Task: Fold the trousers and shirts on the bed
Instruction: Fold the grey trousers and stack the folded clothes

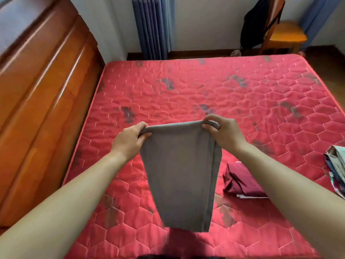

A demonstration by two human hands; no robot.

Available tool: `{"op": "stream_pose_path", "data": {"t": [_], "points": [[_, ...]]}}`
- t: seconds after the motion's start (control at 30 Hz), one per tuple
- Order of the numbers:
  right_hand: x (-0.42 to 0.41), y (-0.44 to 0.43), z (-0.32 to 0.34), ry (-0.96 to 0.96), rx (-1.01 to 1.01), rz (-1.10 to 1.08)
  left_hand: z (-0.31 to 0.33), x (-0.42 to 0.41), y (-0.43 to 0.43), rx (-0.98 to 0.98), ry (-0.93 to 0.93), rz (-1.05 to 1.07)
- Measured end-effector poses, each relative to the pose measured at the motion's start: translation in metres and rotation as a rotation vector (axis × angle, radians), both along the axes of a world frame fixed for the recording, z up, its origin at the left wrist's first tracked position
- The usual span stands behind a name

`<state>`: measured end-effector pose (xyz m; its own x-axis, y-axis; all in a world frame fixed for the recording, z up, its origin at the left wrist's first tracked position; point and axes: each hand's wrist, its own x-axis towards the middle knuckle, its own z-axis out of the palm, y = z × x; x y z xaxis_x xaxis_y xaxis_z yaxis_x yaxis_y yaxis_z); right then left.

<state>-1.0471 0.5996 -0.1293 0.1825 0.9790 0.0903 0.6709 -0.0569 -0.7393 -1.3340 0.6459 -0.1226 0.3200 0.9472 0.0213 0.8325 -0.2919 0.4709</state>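
Hanging above the red quilted mattress (186, 86), centre of view: grey trousers (181, 174), folded lengthwise, top edge stretched between both hands, lower end free at 6 o'clock. Left hand (128, 141) — fingers and thumb curled round the top corner, at the cloth's 10 o'clock. Right hand (224, 133) — pinching the opposite corner at 2 o'clock. Maroon folded garment (240, 180) on the mattress, just beside the trousers at 4 o'clock. Mixed heap of clothes (336, 171) at the mattress's 3 o'clock edge. Wooden panel (37, 109) at 9 o'clock; blue curtain (151, 25) at 12; yellow-seated chair (285, 34) at 1 o'clock, beyond the bed
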Motion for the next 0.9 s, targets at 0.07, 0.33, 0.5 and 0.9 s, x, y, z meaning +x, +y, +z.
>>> {"op": "stream_pose_path", "data": {"t": [0.07,0.33,0.5,0.9], "points": [[0.004,0.044,-0.039,-0.044,-0.082,-0.039,-0.041,0.013,0.044,-0.035,0.017,0.045],[-0.015,0.091,-0.23,-0.148,-0.351,0.008,-0.244,0.041,0.09,-0.311,0.044,0.093],[-0.027,0.044,-0.343,-0.159,-0.514,0.034,-0.348,0.019,0.05,-0.465,0.104,0.149],[-0.045,0.042,-0.454,0.171,-0.441,-0.296,-0.458,0.043,0.059,-0.583,-0.089,0.383]]}}
